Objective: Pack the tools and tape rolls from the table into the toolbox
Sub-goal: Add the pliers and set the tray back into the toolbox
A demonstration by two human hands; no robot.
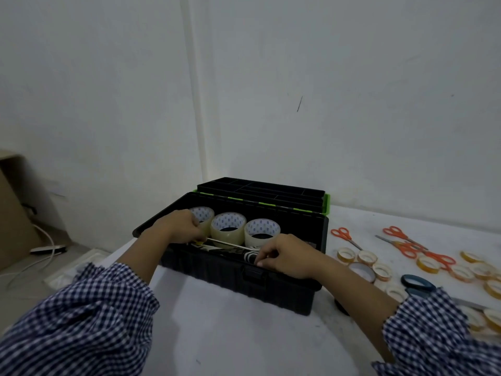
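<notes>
**A:** Where is the box?

**B:** The black plastic toolbox (238,280) with green hinges stands open on the white desk (230,337). Its lid is tipped back on the far side, toward the wall.

**A:** What is inside?

**B:** Three wide clear tape rolls (228,227) sit in a row along the far wall of the toolbox, side by side. In front of them a thin white rod (227,242) runs left to right. Nearer still, a black-and-white patterned item (244,255) lies against the near wall. I cannot tell what it is.

**A:** And the hands?

**B:** Both reach into the toolbox from blue-and-white checked sleeves (89,316). The left grip (179,226) is curled round the left end of the rod, just beside the leftmost roll. The right grip (287,256) has its fingertips pressed together, pinching the right end of the patterned item just above the front latch.

**A:** What lies outside?

**B:** On the desk to the right are several orange-handled scissors (342,234) on the far side, with small yellow tape rolls (346,254) scattered nearer. Blue-handled scissors (417,284) lie close to the right sleeve. A brown cardboard box (10,213) stands on the floor at the far left.
</notes>
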